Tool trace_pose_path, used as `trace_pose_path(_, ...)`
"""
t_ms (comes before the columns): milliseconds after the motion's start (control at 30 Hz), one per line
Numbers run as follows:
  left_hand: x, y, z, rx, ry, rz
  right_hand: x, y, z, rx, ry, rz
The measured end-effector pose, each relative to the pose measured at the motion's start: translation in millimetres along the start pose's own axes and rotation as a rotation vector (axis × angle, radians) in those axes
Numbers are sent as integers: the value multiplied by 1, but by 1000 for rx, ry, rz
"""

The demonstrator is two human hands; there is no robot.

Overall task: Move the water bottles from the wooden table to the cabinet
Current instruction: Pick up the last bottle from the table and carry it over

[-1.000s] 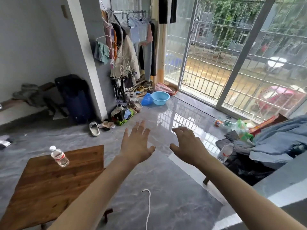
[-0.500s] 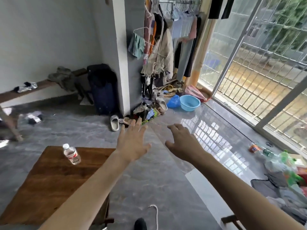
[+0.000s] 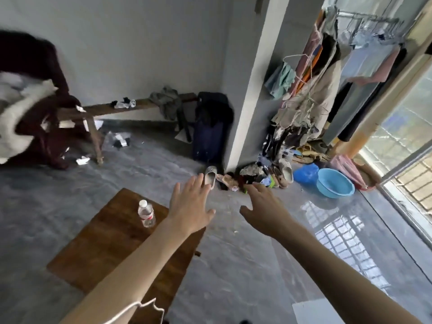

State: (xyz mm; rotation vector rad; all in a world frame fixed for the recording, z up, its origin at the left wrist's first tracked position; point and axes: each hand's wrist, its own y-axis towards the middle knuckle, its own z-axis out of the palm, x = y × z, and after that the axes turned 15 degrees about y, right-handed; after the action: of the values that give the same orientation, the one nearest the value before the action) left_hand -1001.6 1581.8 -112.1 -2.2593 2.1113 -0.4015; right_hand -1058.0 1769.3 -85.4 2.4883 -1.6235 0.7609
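Note:
One clear water bottle (image 3: pixel 146 213) with a white cap and a red label stands upright near the far edge of the low wooden table (image 3: pixel 105 251) at lower left. My left hand (image 3: pixel 190 204) is stretched out flat over the table's right corner, fingers apart, empty, a short way right of the bottle. My right hand (image 3: pixel 264 208) reaches forward over the grey floor, fingers spread, holding nothing. No cabinet is in view.
A blue basin (image 3: pixel 334 183) and a pile of slippers (image 3: pixel 257 176) lie by the white pillar (image 3: pixel 250 85). A dark suitcase (image 3: pixel 209 134) stands behind it. A bench (image 3: pixel 121 108) runs along the wall, a clothes-covered chair (image 3: pixel 35 108) at left, hanging clothes (image 3: pixel 327 90) at right.
The view has swung left: table and bottle moved toward the centre, the chair came into view, the clutter at right left it. Both hands stay open and outstretched.

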Motion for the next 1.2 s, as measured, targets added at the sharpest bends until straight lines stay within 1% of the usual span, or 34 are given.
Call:
trace_pose_path(233, 59, 17, 50, 135, -47, -230, 42, 87, 32, 175, -47, -174)
trace_pose_path(367, 97, 34, 71, 169, -106, -420, 70, 154, 45, 248, -104, -318)
trace_pose_path(500, 127, 43, 86, 226, -169, -609, 99, 216, 61, 365, -103, -438)
trace_pose_path(667, 152, 57, 117, 305, -215, -769, 118, 270, 106, 521, -122, -512)
trace_pose_path(800, 165, 70, 154, 372, -287, -823, 123, 304, 155, 610, -122, -501)
trace_pose_path(967, 174, 87, 223, 414, -406, -883, 116, 339, 230, 664, -143, -467)
trace_pose_path(1200, 172, 123, 319, 328, -604, -944, 100, 376, 343, 697, -109, -380)
